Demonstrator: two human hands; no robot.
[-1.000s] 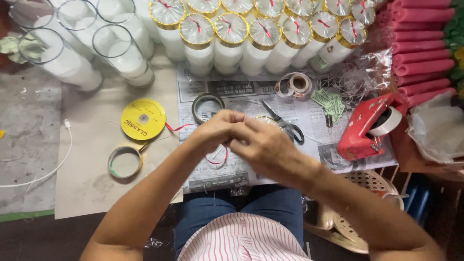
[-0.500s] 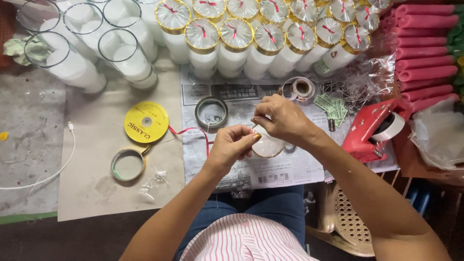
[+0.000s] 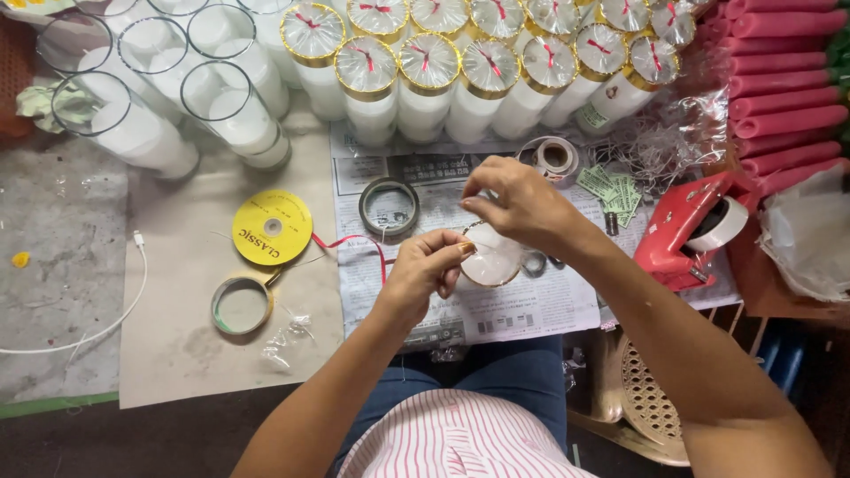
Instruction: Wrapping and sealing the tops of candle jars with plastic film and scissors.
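A: Largest first. Newspaper sheet (image 3: 540, 305) and brown cardboard sheet (image 3: 177, 354) cover the work surface. Behind them, rows of white candles: open clear glass cylinders (image 3: 235, 111) at left, gold-rimmed wrapped ones with red bows (image 3: 429, 75) at centre and right. Pink candle sticks (image 3: 779, 88) stacked far right.

B: Mid-size items?

A: Red tape dispenser (image 3: 686, 230) to the right of the hands. Yellow ribbon spool (image 3: 272, 227) on the cardboard, its red ribbon (image 3: 354, 241) trailing toward the hands. Tape roll (image 3: 389, 207) on the newspaper, another tape roll (image 3: 240, 305) near the cardboard's lower edge.

B: Hands?

A: Both at centre, over the newspaper. Left hand (image 3: 425, 274) pinches the rim of a gold-rimmed clear cover (image 3: 494, 261) between thumb and forefinger; closed on it. Right hand (image 3: 522, 204) sits above the cover, fingertips drawn together in a pinch. Whatever it grips is too fine to make out, possibly a thread or a film edge; cannot tell.

B: Change from the earlier frames?

A: One second ago both hands were clasped together low over the paper, cover hidden. Now they are apart, right hand raised, and the cover shows between them. Judgement: the work has moved on to handling the cover's upper edge.
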